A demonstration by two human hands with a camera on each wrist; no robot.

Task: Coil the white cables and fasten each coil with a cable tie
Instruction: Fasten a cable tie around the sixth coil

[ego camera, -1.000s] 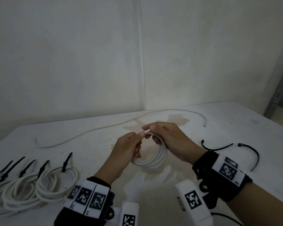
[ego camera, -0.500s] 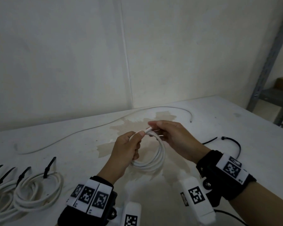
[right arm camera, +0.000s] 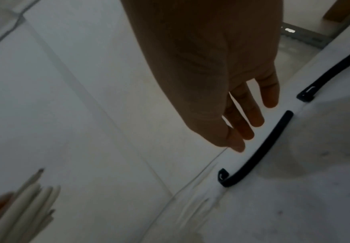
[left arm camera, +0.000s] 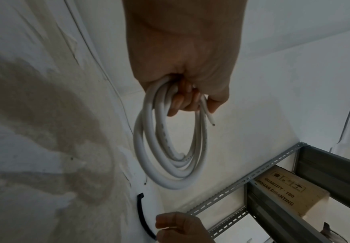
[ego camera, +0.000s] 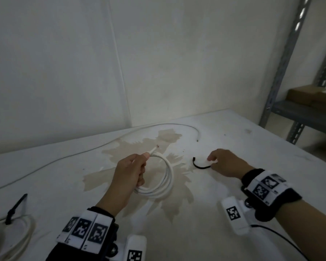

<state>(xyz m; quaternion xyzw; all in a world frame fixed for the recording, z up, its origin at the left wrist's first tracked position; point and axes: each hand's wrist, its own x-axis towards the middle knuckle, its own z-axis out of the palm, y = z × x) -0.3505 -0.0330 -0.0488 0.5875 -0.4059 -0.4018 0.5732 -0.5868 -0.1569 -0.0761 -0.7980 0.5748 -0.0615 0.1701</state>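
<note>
**Coil in the left hand, right hand over a loose tie**

Meanwhile the left hand [ego camera: 132, 172] has its fingers curled round one side of the white cable coil [ego camera: 161, 180], gripping the bundled turns together. From the head view the ring hangs below and to the right of the fist, its lower arc close to the stained white table [ego camera: 224, 242]; whether it touches the surface is hard to judge from this angle. The coil's free end [ego camera: 154, 150] sticks out past the thumb, pointing up and away from the person toward the wall. Seen from the left wrist, the ring's long axis runs straight down from the fist.

Over to the right, the right hand [ego camera: 227, 162] is held low above the table with its fingers [right arm camera: 253, 115] relaxed and nearly straight, holding nothing. A black cable tie [ego camera: 200, 165] lies flat just beside the fingertips, bowed into a shallow arc, its long axis running left to right with the hooked head end [ego camera: 194, 158] nearest the coil. In the right wrist view a second black tie [right arm camera: 334, 72] lies farther off on the table.

An uncoiled white cable [ego camera: 109, 142] runs along the back of the table. At the near left edge a finished coil [ego camera: 9, 234] rests with a black tie [ego camera: 14, 208] round it. A metal shelf [ego camera: 297, 113] with a cardboard box [ego camera: 308, 96] stands at the right.
</note>
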